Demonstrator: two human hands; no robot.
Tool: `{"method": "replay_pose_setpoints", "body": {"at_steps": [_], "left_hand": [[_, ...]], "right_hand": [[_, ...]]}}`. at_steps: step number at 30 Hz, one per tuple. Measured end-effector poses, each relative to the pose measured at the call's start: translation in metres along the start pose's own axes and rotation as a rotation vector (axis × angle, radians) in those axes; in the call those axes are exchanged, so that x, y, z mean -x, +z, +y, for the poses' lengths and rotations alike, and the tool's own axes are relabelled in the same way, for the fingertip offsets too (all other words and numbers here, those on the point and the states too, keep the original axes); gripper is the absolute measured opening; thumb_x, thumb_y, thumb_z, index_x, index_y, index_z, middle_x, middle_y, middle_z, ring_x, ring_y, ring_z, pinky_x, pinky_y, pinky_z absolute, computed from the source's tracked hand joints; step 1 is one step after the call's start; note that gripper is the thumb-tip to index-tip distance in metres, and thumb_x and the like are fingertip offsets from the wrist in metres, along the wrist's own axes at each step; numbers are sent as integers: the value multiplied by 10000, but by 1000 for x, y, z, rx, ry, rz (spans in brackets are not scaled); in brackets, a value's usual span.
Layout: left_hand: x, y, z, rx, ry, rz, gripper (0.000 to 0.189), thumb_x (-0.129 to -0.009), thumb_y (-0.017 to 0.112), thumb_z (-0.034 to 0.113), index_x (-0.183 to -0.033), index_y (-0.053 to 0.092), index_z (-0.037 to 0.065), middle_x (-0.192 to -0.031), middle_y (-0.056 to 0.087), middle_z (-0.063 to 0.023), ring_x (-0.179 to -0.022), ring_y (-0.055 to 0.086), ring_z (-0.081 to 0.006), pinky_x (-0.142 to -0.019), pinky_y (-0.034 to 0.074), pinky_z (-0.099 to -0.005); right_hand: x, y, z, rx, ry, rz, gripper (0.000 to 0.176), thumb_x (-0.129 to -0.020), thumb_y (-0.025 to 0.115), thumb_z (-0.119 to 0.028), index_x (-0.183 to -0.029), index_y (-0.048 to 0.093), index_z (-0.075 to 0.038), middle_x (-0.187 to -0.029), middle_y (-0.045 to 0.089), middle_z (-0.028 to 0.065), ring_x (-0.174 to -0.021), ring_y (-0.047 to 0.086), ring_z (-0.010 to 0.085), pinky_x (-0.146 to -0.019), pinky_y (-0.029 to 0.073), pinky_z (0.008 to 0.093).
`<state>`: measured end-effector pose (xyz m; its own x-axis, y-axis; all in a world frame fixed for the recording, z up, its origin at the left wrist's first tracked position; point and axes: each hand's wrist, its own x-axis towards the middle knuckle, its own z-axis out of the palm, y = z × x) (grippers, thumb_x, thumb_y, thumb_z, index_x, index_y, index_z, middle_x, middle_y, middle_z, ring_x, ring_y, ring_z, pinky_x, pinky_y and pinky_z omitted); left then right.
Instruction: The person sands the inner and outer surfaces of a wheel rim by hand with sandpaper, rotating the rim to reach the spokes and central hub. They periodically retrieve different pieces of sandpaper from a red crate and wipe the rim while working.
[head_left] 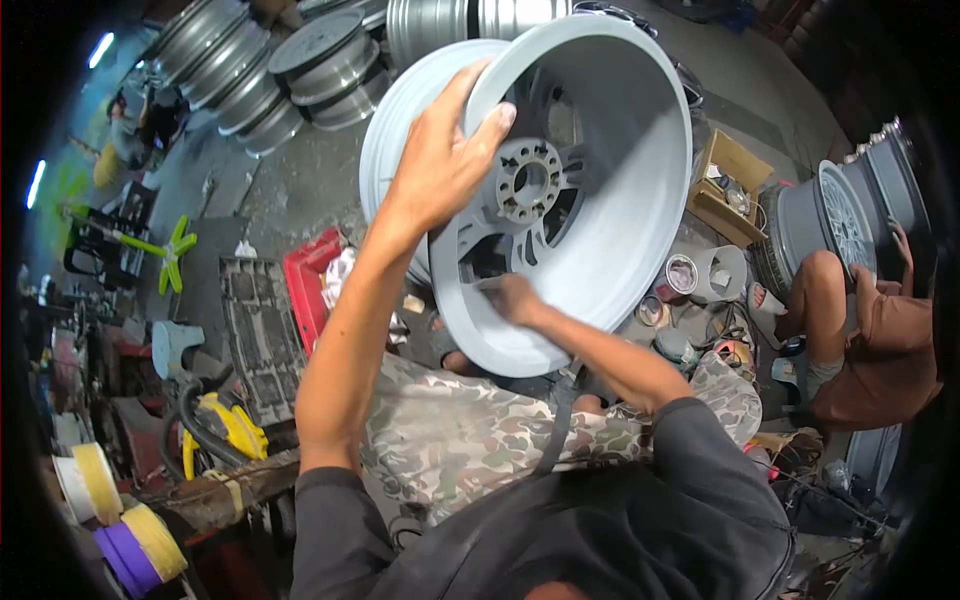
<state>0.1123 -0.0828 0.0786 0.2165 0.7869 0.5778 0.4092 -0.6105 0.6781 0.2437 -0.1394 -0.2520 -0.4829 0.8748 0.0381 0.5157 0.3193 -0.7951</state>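
Note:
A grey-primed alloy wheel rim point(610, 250) stands tilted in front of my camouflage-covered legs point(480, 410), its open back towards me. Inside it show the spokes and the hub point(528, 182) with its bolt holes. My left hand point(450, 155) clasps the upper left edge, thumb on the inner side and fingers going over the outside. Low inside the barrel is my right hand point(518, 300), close to the inner wall near a spoke opening. Motion smears its fingers, and I cannot tell what they hold.
Stacked rims point(225, 70) stand at the back. On the right are a cardboard box point(730, 190), open cans point(681, 274) and a seated person point(870, 340) beside more wheels. A red crate point(308, 285) and a yellow-black machine point(225, 428) lie left; tape rolls point(140, 555) sit lower left.

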Motion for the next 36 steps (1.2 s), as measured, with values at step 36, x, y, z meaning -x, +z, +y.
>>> {"method": "replay_pose_setpoints", "body": {"at_steps": [36], "left_hand": [[29,-43,-146,-567,-269,235,491,-1008,537,394,-1323,604,24,-1339,576,-274,-1267,536,-419,-1080,406,-464]], "right_hand": [[49,-33,63,550,65,-26,290,-802,597,-132,-1077,651,-56,-918,693,170,-861,676,371,-767,550,476]]}}
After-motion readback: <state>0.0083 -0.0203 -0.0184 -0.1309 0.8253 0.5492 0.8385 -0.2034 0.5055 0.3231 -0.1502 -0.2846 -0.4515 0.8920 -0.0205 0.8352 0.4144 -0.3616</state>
